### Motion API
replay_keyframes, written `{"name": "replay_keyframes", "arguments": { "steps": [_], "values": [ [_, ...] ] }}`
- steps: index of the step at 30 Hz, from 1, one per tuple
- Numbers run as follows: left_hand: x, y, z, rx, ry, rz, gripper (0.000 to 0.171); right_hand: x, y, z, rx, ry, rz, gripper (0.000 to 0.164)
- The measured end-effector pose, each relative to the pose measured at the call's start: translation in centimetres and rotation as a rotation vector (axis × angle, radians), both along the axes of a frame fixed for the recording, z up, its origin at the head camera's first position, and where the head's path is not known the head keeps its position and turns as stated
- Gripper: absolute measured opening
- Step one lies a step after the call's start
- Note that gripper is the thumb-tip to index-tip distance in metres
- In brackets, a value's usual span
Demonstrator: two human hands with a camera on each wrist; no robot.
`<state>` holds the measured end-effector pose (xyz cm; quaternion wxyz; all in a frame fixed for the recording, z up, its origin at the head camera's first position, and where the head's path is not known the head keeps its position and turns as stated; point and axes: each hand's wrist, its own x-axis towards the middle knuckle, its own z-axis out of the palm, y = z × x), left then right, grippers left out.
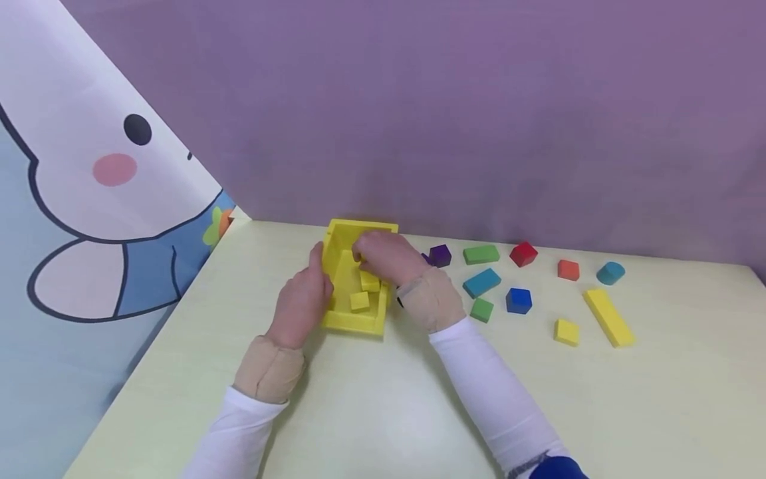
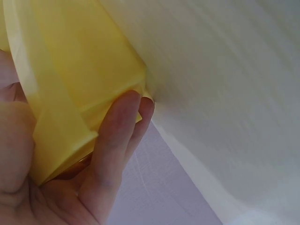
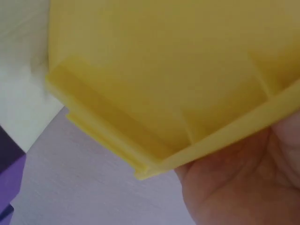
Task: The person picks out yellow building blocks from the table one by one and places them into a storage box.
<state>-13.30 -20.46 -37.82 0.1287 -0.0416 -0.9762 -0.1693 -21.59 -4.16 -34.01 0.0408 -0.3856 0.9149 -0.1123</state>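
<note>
A yellow open box [image 1: 353, 324] stands at the back of the table, turned lengthwise. My left hand [image 1: 300, 299] grips its left wall. In the left wrist view, the fingers [image 2: 115, 136] curl round the outside of the yellow plastic. Over the box's right wall reaches my right hand [image 1: 389, 256], its fingers bent down inside. Whether they pinch a block cannot be made out, as the fingertips are hidden. Just below that hand, a yellow block [image 1: 369, 282] and a smaller yellow block [image 1: 359, 302] lie in the box.
Right of the box lie loose blocks: a purple cube [image 1: 439, 255], green bar [image 1: 481, 254], red block [image 1: 523, 254], teal block [image 1: 481, 283], blue cube [image 1: 518, 301], green block [image 1: 481, 310], orange-red block [image 1: 568, 269], teal cylinder [image 1: 610, 273], long yellow bar [image 1: 609, 318] and yellow block [image 1: 566, 332].
</note>
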Motion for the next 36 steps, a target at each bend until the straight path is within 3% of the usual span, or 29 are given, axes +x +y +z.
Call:
{"name": "replay_keyframes", "arguments": {
  "steps": [5,15,25,31,36],
  "values": [
    [0.14,0.12,-0.08,-0.005,0.020,0.003,0.057,-0.47,-0.12,0.03,0.007,-0.013,-0.007,0.018],
    [0.24,0.07,0.10,0.012,-0.014,0.007,0.057,-0.56,-0.66,-0.27,0.003,-0.018,-0.049,0.010],
    [0.42,0.39,0.06,0.016,0.001,0.006,0.056,-0.64,-0.58,-0.55,0.038,-0.033,-0.044,0.014],
    [0.34,0.48,0.06,0.010,0.009,-0.001,0.056,-0.70,-0.11,-0.66,-0.030,-0.052,-0.041,0.019],
    [0.21,0.21,0.03,-0.002,0.003,0.001,0.056,-0.72,0.13,-0.67,-0.076,0.038,0.009,0.033]
  ]
}}
